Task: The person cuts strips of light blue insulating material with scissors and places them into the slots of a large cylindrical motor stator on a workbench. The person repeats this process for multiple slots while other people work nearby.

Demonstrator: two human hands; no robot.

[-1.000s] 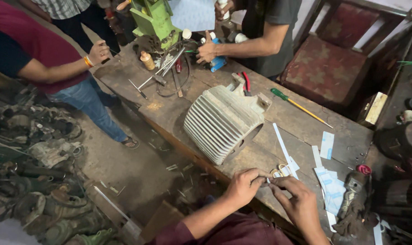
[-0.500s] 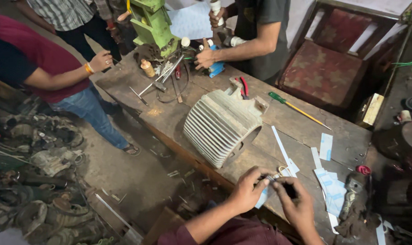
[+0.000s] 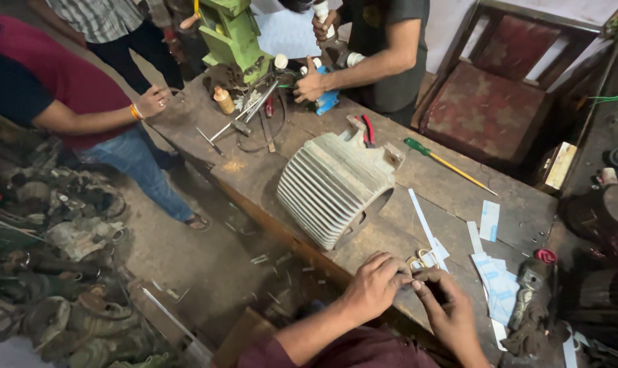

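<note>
A long wooden surface [image 3: 452, 187] carries a ribbed grey motor housing [image 3: 333, 187] at centre. At 6 o'clock from it, the left hand [image 3: 375, 286] and right hand [image 3: 452, 310] meet, fingertips pinched narrowly on something too small to identify, scissors [image 3: 423, 259] just beyond.

Left hand [image 3: 375, 285] and right hand [image 3: 447, 305] together, fingers pinched (tips touching).

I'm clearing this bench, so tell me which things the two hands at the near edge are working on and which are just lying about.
In hand:
left hand
right hand
small pale piece pinched between them

Lying about:
ribbed motor housing
green-handled screwdriver
white paper strips
scissors
</note>
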